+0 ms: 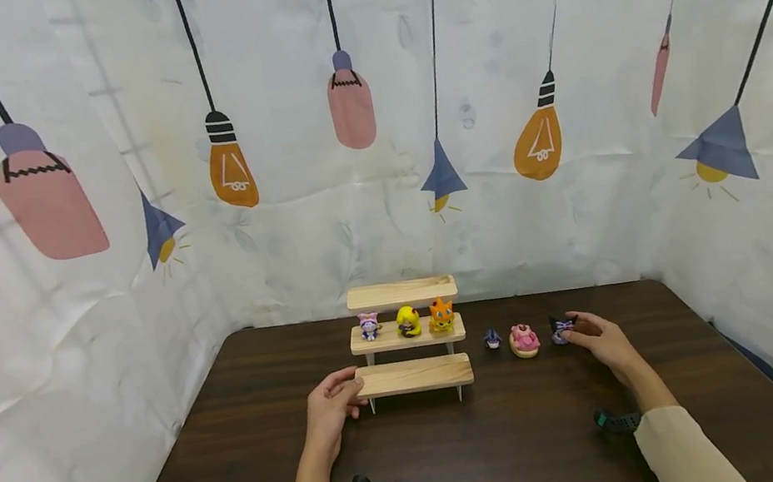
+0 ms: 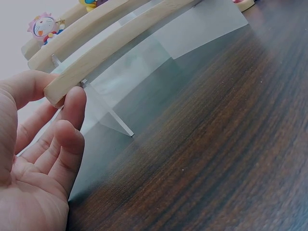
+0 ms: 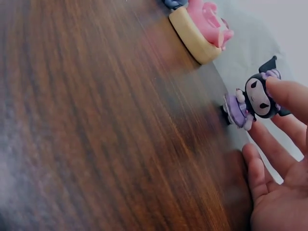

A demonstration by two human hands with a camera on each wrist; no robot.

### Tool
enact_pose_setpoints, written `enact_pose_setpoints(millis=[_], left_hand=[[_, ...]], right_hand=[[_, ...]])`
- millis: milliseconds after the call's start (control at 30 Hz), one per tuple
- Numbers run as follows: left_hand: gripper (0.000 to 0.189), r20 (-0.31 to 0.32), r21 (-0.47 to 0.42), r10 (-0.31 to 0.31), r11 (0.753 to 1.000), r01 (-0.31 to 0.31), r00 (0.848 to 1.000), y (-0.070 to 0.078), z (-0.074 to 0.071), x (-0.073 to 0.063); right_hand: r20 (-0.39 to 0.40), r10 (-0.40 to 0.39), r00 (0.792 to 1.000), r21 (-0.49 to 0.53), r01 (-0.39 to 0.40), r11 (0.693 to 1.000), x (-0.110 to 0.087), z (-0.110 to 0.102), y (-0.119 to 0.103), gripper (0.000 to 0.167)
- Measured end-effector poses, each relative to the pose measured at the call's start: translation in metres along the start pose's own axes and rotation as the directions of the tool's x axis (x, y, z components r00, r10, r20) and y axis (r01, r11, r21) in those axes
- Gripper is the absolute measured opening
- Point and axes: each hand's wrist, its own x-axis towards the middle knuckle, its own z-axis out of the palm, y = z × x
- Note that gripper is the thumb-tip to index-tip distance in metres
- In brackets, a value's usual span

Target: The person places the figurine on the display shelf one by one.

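A three-tier wooden display stand (image 1: 414, 376) with clear supports stands at the back middle of the table. My left hand (image 1: 332, 408) pinches the left end of its lowest shelf (image 2: 72, 79), thumb and fingers on either side of the board. Off to the right, my right hand (image 1: 603, 343) holds a black and purple figurine (image 3: 257, 98) by the head between thumb and fingers. In the right wrist view its feet are close to the tabletop; whether they touch it I cannot tell. Left of it sit a pink figurine (image 1: 524, 340) on a cream base and a small dark-blue figurine (image 1: 492, 339).
On the middle shelf are a pink-and-white figurine (image 1: 369, 326), a yellow one (image 1: 408, 321) and an orange one (image 1: 441, 315). The dark wooden table (image 1: 511, 449) meets a white cloth backdrop (image 1: 296, 247) printed with lamps behind and at both sides.
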Motion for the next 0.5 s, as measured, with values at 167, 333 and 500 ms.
enact_pose_setpoints(millis=[167,333,500], left_hand=[[0.038,0.000,-0.006,0.002,1.000,-0.002,1.000,-0.0020,0.0003,-0.0005],[0.038,-0.004,-0.010,0.004,1.000,-0.004,1.000,-0.0028,0.0000,0.0003],[0.039,-0.004,-0.008,0.003,1.000,-0.003,1.000,-0.0012,-0.0001,0.0006]], right_hand=[[0.003,0.010,1.000,-0.007,-0.010,1.000,-0.0012,0.0008,0.0018,0.068],[0.004,0.010,1.000,-0.006,-0.010,1.000,0.0004,0.0017,0.0011,0.067],[-0.014,0.011,1.000,-0.001,-0.011,1.000,0.0017,0.0034,0.0005,0.063]])
